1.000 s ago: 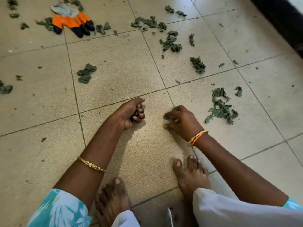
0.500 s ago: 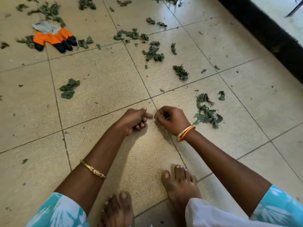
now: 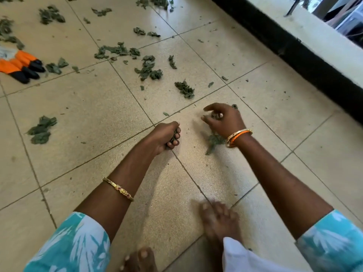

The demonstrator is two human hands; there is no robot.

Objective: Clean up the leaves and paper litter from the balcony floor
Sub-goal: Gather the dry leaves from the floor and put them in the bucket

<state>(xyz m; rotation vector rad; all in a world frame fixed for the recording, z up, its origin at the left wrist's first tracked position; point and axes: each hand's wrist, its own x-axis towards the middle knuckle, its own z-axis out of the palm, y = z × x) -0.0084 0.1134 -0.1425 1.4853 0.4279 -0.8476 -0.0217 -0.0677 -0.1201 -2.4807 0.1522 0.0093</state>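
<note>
The crumpled, dull-green dried leaves (image 3: 146,68) lie scattered in small clumps over the beige, speckled floor tiles (image 3: 78,107), thickest toward the far side and thinning near the person. One loose clump (image 3: 213,142) sits just under the right wrist, and another (image 3: 41,130) lies well apart to the left. No paper litter is plainly visible.

The left hand (image 3: 167,135) rests low on the floor with its fingers (image 3: 175,142) curled tightly round a small wad of leaves, dark bits showing between them; it seems to serve as the store, keeping what is gathered so the other hand stays free. The right hand (image 3: 224,119) hovers just beside it, its fingers (image 3: 209,109) narrow and hooked, pinching a few leaf scraps near the palm, probably to pass them over or to rake in the clump below the wrist.

Judging by how much remains, the job is at an early stage: only the nearest tile is mostly picked over. The dry leaves look brittle and could crumble into crumbs if squeezed hard.

Farther out, a pair of orange work gloves with black fingertips (image 3: 18,65) lies unused at the left edge among the leaves. A black skirting band (image 3: 294,54) runs under a pale low wall along the right. Bare feet (image 3: 218,220) and turquoise patterned sleeves (image 3: 74,244) show nearest the camera.
</note>
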